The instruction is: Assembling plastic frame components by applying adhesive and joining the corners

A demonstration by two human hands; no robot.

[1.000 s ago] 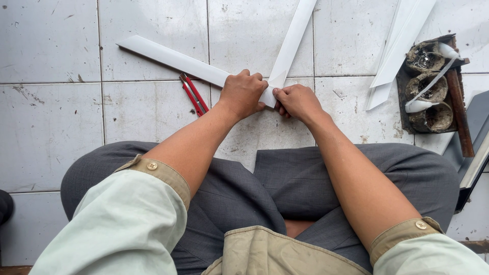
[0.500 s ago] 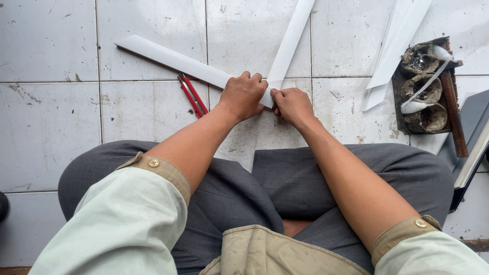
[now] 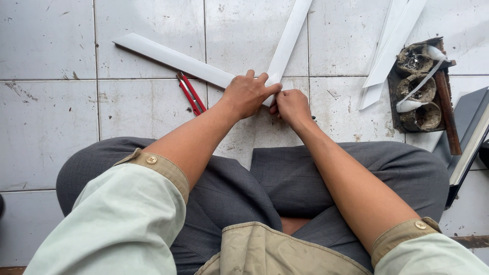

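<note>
I sit cross-legged on a tiled floor. Two long white strips meet in a corner just ahead of my knees: one strip (image 3: 168,57) runs off to the upper left, the other strip (image 3: 288,38) runs up and away. My left hand (image 3: 248,94) presses down on the corner where they join, fingers spread over both. My right hand (image 3: 291,105) is curled tight against the same corner from the right, pinching the joint; what lies under its fingers is hidden.
A red-handled cutter (image 3: 191,93) lies on the floor left of my left wrist. More white strips (image 3: 389,46) lie at the upper right. Beside them stands a dark wooden holder (image 3: 420,86) with grimy round pots. A dark flat panel (image 3: 471,137) leans at the right edge.
Both hands have stayed on the corner joint. My view has shifted slightly, and my right hand has closed in tighter against the joint.
</note>
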